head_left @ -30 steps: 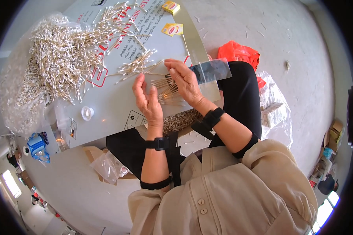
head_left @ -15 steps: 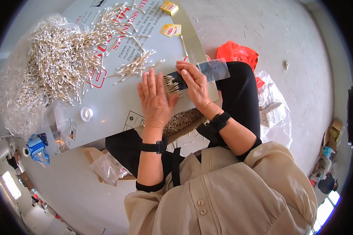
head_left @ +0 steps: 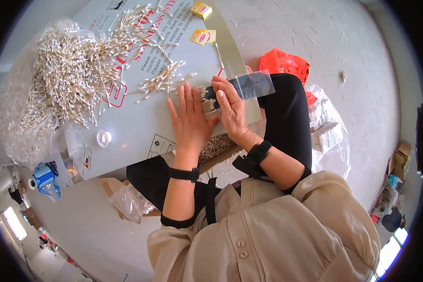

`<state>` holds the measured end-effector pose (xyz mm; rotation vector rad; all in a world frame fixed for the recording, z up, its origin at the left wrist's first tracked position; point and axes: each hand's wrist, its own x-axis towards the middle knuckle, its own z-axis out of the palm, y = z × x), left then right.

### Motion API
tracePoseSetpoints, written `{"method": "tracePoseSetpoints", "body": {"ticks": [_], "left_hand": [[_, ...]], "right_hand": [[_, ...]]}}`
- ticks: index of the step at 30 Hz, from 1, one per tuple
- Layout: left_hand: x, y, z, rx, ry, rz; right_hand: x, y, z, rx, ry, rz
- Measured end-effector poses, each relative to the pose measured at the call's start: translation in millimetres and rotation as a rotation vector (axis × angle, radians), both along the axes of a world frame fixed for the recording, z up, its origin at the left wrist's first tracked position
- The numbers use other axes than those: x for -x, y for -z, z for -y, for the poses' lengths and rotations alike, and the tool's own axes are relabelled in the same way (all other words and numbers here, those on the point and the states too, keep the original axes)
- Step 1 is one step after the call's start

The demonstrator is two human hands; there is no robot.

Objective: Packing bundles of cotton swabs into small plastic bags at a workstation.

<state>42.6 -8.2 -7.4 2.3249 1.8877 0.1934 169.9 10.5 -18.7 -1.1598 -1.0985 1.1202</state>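
My left hand [head_left: 191, 117] lies flat at the table's near edge, fingers stretched out, its thumb side against a bunch of cotton swabs [head_left: 207, 102]. My right hand [head_left: 231, 105] is closed on a narrow clear plastic bag [head_left: 254, 85] that looks dark in part and sticks out past the table's right edge. The swabs sit between both hands at the bag's left end; whether they are inside it is hidden by my fingers. Beyond my left fingertips a small loose pile of swabs [head_left: 162, 79] is spread on the table.
A big open clear bag of swabs [head_left: 63, 70] spills across the table's left side. A white round lid [head_left: 104, 138], a yellow box [head_left: 201, 10] and yellow cards [head_left: 203, 36] lie on the table [head_left: 136, 145]. A red bag [head_left: 283, 66] and a clear bag of packs [head_left: 326, 131] stand at right.
My left hand has shifted a little to the right and tilted, its thumb nearer my right hand. My right hand has moved slightly left along the bag, and the gap between the hands is narrower.
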Motion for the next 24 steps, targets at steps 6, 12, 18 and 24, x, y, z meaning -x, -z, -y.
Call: {"method": "tracePoseSetpoints", "body": {"ticks": [6, 12, 18, 24], "left_hand": [[-2, 3, 5, -0.003, -0.006, 0.038], [12, 15, -1, -0.189, -0.177, 0.865], [6, 17, -10, -0.206, -0.351, 1.442], [5, 17, -10, -0.118, -0.343, 1.492]], "right_hand": [[3, -2, 4, -0.019, -0.016, 0.039], [5, 4, -2, -0.023, 0.01, -0.03], [20, 5, -5, -0.068, 0.029, -0.065], [18, 7, -1, -0.014, 0.001, -0.11]]}}
